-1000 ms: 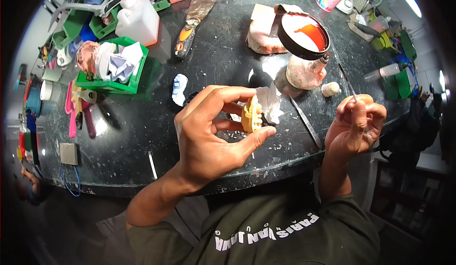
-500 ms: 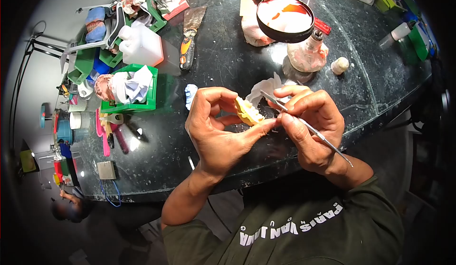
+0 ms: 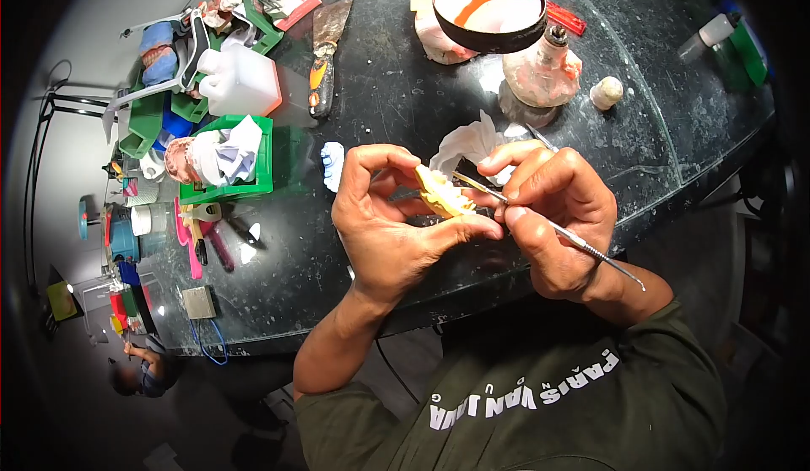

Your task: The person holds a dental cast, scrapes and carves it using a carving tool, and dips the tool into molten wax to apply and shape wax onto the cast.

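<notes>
Pinched between the thumb and fingers of my left hand (image 3: 384, 218) is a yellow dental cast (image 3: 440, 194), its row of teeth facing right. My right hand (image 3: 561, 218) grips a thin metal dental carver (image 3: 572, 236) like a pen. One end of the carver points at the teeth, close beside them; the hooked other end sticks out toward my forearm. Past the right fingers shows a pointed metal blade (image 3: 542, 138). Crumpled white tissue (image 3: 472, 143) lies behind the cast. A small pale blue molded piece (image 3: 332, 165) rests left of my left hand.
Behind my hands stand a wax-smeared spirit lamp (image 3: 540, 78), its cap (image 3: 606, 93) and a black-rimmed round dish (image 3: 489, 42). A scraper (image 3: 322, 74), a green bin (image 3: 268, 154) and a white jug (image 3: 245, 83) are on the left. Another person (image 3: 148, 370) is at far lower left.
The carver's working end has come nearer the cast's teeth, and the tool has turned slightly in my right fingers. The cast is tilted a little more. The whole view has shifted slightly.
</notes>
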Tool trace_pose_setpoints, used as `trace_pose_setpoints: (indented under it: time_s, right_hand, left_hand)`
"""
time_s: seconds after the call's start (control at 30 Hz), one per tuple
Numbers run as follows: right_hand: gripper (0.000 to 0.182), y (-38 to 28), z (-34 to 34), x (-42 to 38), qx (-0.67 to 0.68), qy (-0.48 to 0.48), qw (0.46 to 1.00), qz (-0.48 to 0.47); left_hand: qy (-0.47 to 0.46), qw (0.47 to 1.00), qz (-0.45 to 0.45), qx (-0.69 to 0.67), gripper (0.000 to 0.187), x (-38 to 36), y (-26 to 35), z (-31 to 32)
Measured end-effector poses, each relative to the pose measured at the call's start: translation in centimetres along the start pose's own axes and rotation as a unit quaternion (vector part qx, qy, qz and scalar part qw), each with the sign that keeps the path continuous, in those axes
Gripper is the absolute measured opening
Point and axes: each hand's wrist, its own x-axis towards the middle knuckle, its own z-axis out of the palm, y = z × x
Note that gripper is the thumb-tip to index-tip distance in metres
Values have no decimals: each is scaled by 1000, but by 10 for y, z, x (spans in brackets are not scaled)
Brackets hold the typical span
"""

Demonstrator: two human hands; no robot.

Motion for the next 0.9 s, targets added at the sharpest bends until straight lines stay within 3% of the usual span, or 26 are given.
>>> trace_pose_setpoints:
  time_s: [0.17,0.9]
  right_hand:
    - [10,-4,3,2,34,20,999,29]
    - [11,-4,2,4,-22,19,1000,-4]
  left_hand:
    - [-6,995,-60,-77,75,1,3,3]
    - [-12,996,-54,-70,74,1,5,2]
